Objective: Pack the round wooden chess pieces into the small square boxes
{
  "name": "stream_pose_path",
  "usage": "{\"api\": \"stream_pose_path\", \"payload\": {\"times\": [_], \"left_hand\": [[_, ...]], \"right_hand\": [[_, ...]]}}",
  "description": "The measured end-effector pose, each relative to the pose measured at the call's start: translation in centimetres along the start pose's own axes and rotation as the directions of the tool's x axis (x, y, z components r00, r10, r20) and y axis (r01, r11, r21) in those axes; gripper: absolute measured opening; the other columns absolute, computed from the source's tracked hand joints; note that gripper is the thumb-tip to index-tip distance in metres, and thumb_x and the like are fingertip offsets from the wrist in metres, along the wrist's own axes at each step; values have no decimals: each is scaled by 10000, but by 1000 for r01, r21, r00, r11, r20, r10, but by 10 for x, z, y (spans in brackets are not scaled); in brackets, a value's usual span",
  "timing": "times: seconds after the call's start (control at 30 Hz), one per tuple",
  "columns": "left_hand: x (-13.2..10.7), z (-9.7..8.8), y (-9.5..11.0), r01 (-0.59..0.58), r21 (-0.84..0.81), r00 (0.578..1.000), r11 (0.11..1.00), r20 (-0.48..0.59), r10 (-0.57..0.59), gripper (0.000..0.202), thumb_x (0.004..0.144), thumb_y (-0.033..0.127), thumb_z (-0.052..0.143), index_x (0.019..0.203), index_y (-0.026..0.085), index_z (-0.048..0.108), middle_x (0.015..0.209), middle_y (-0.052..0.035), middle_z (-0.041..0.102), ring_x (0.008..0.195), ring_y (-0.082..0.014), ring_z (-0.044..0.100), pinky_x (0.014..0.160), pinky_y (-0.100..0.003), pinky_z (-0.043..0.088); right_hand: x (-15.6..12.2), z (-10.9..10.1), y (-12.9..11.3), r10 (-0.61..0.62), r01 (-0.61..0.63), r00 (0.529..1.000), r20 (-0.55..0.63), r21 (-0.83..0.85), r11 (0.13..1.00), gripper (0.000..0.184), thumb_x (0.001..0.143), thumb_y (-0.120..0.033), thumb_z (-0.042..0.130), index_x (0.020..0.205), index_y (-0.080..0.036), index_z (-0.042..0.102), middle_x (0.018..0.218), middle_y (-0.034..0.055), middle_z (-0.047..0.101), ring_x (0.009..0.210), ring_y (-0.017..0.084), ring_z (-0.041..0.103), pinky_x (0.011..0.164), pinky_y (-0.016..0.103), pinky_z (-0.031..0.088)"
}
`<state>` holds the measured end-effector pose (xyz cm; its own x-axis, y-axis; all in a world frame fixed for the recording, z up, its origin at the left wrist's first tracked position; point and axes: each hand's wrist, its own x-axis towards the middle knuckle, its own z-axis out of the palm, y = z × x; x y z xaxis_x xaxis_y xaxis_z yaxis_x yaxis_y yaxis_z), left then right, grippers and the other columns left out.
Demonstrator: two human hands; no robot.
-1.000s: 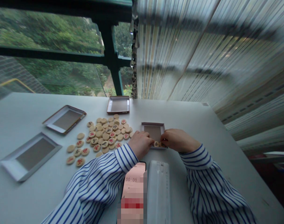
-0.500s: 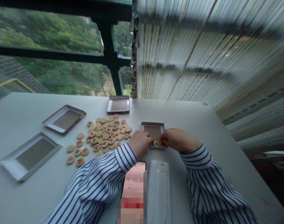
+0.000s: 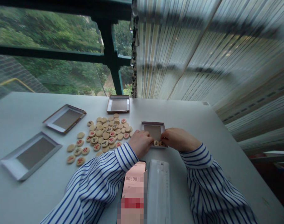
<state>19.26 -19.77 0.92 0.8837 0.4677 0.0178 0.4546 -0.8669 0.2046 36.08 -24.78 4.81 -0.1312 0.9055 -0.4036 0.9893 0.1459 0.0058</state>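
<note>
A shallow open box (image 3: 153,123) stands on the table, with a short row of round wooden xiangqi pieces (image 3: 156,143) along its near side. My left hand (image 3: 141,143) reaches over the box's left wall. Its fingers are curled and closed at the left end of that row, and what lies under the fingertips is hidden. From the right, my right hand (image 3: 180,139) has its thumb and fingers pinched at a xiangqi piece (image 3: 162,143) with a dark character, in the near right corner. A loose heap of more xiangqi pieces (image 3: 106,136), some showing red or black characters, lies to the left.
Three more shallow trays stand on the white table (image 3: 184,115): a back tray (image 3: 118,111), a left tray (image 3: 65,106) and a near-left tray (image 3: 20,150). A phone (image 3: 132,186) showing a timer and a long pale case (image 3: 158,189) lie between my forearms.
Almost nothing differs. Both hands stay at the box with the pieces, and the view has shifted very slightly.
</note>
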Motion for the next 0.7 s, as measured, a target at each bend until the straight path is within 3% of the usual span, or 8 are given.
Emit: {"api": "stream_pose_path", "payload": {"times": [0.27,0.4,0.57,0.7], "left_hand": [[0,-11,-5,44,-10,997,999,-69,-45,229,848,248,431,889,211,653,856,-57,629,831,-206,550,686,-333,383],[-4,-23,-13,68,-41,983,997,-166,-73,226,846,274,444,887,192,650,866,-68,629,834,-202,553,712,-335,399],[-11,-37,-27,38,-117,944,992,-322,-74,214,836,272,467,922,177,638,895,-72,642,854,-193,570,766,-346,424],[-22,-47,-36,22,-145,907,989,-413,-81,218,822,275,487,944,157,623,919,-81,646,878,-196,578,784,-348,448]], "right_hand": [[-5,-3,6,42,-40,996,-74,34,999,257,813,-286,399,911,-237,632,885,49,671,803,182,606,620,249,372],[-8,-8,5,58,-53,987,-151,34,998,254,838,-304,391,937,-231,612,887,48,660,799,168,595,632,244,371],[-12,-12,3,53,-36,929,-365,52,998,246,855,-288,403,979,-212,601,890,54,643,818,157,568,693,245,379],[-16,-15,3,52,-19,880,-472,74,997,244,856,-269,408,993,-202,598,905,54,637,822,159,562,722,256,387]]}}
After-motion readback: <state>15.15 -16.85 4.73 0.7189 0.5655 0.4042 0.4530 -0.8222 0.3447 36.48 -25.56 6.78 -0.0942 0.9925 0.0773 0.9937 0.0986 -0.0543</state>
